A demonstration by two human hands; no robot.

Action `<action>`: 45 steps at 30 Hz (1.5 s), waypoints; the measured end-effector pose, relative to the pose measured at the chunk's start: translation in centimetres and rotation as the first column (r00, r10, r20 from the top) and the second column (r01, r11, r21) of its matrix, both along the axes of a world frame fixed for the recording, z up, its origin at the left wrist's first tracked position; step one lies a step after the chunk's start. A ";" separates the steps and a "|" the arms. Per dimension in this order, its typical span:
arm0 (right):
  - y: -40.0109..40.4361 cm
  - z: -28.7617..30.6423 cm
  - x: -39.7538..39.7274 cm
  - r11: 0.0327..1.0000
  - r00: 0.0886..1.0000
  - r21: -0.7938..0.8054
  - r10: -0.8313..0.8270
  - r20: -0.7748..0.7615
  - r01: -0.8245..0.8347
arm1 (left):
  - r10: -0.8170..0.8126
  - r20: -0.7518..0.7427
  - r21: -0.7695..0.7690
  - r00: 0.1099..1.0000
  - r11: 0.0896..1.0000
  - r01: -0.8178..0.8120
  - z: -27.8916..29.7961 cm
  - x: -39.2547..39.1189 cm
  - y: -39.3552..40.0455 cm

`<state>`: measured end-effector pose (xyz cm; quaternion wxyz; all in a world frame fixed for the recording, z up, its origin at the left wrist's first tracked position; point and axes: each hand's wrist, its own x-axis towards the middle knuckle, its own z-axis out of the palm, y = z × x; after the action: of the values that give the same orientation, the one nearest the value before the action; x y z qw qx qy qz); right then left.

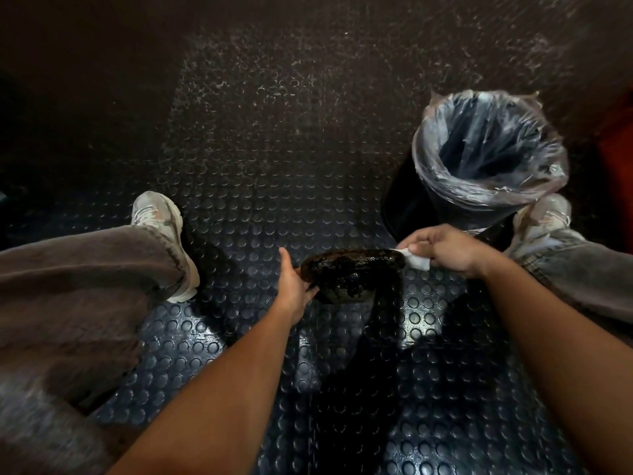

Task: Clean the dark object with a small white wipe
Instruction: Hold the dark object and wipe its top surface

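Observation:
A dark, grimy, rounded object [352, 274] is held in the air above the floor, between my knees. My left hand [294, 282] grips its left edge from below, thumb up along the rim. My right hand [445, 250] pinches a small white wipe [416, 258] and holds it against the object's right end. The object's underside looks crusted and shiny black; its far side is hidden.
A black bin lined with a clear plastic bag [486, 152] stands just beyond my right hand. The floor is dark studded rubber [260, 159]. My legs in brown trousers and pale shoes [164, 228] flank the object on both sides.

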<state>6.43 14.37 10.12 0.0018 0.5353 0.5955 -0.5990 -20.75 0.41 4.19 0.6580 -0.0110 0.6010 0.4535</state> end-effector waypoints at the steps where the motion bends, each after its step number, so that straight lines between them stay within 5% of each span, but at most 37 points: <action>1: -0.1 -0.1 -0.7 0.998 0.998 0.023 0.050 0.040 -0.051 | -0.002 0.000 0.000 1.000 1.000 0.002 -0.1 0.0 0.0; 8: 1.9 3.2 -3.4 0.966 0.972 0.104 0.234 0.039 -0.236 | -0.005 -0.009 0.002 1.000 1.000 0.005 -0.3 -0.1 0.1; 11: 1.3 2.7 -1.5 0.993 0.993 0.056 0.104 -0.057 -0.100 | -0.013 0.003 0.002 1.000 1.000 0.013 -0.5 -0.2 0.0; 15: -0.4 0.1 -1.3 0.991 0.986 0.077 0.097 0.135 -0.108 | -0.015 0.018 0.009 1.000 1.000 0.015 -0.7 -0.2 0.0; 18: -0.2 -0.9 -3.1 0.995 0.987 0.057 0.073 0.141 -0.082 | -0.015 0.007 0.005 1.000 1.000 0.015 -0.8 -0.2 0.1; 22: 1.0 1.0 -3.4 0.991 0.991 0.002 0.133 0.018 -0.133 | -0.009 0.001 0.002 1.000 1.000 0.009 -0.9 -0.3 0.0; 27: 0.2 1.2 -0.6 1.000 0.999 -0.001 -0.027 -0.018 0.027 | -0.014 0.005 0.012 1.000 1.000 0.013 -1.2 -0.3 -0.1; 31: 0.1 0.4 -2.1 0.991 0.984 0.041 0.117 0.135 -0.124 | -0.013 0.000 0.017 1.000 1.000 0.013 -1.3 -0.3 -0.1; 35: 1.3 3.0 -4.7 0.968 0.963 0.063 0.233 0.134 -0.243 | 0.004 0.004 0.011 1.000 1.000 -0.004 -1.3 -0.3 0.0; 40: 0.3 3.7 -1.9 0.987 0.996 0.131 0.088 0.020 -0.090 | -0.002 0.014 0.017 1.000 1.000 0.002 -1.3 -0.4 -0.1; 45: -0.2 2.0 -2.3 0.987 0.990 0.143 0.059 0.124 -0.077 | -0.009 0.012 0.015 1.000 1.000 0.009 -1.4 -0.3 -0.1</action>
<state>4.10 14.13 12.11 0.0184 0.5483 0.6548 -0.5199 -21.06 0.34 2.83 0.6636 -0.0063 0.5938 0.4549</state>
